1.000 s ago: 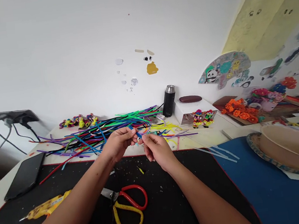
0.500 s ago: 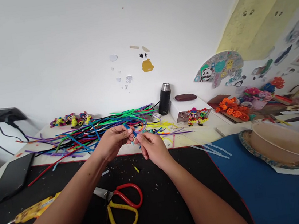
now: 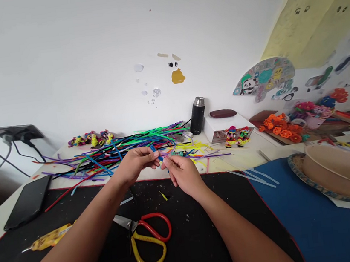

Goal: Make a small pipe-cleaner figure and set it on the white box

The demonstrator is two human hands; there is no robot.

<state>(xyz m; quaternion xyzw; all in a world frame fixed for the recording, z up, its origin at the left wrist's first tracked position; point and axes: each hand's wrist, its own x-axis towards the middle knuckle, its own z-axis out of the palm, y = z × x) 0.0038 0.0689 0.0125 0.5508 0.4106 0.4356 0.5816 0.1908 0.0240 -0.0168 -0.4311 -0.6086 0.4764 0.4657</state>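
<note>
A short piece of blue pipe cleaner (image 3: 153,149) is pinched between my hands, above the near edge of the pile of coloured pipe cleaners (image 3: 131,143). My left hand (image 3: 138,161) grips its upper part between thumb and fingers. Close beside it, my right hand (image 3: 182,171) has thumb and forefinger closed at the lower end. The fingers hide much of the piece, so its exact shape is unclear. Below my hands, scissors (image 3: 154,228) with one red and one yellow handle lie partly spread on the black mat (image 3: 190,249).
A yellow glue gun (image 3: 52,238) lies partly behind my left forearm. A dark tablet (image 3: 28,202) rests at left. Behind the pile stand a black flask (image 3: 197,117) and small pipe-cleaner figures (image 3: 236,136). Clear glue sticks (image 3: 260,177) and a bowl (image 3: 343,164) are at right.
The whole view has shifted slightly, so things appear a little further right. Both hands keep their pinch on the blue piece, with only slight finger movement.
</note>
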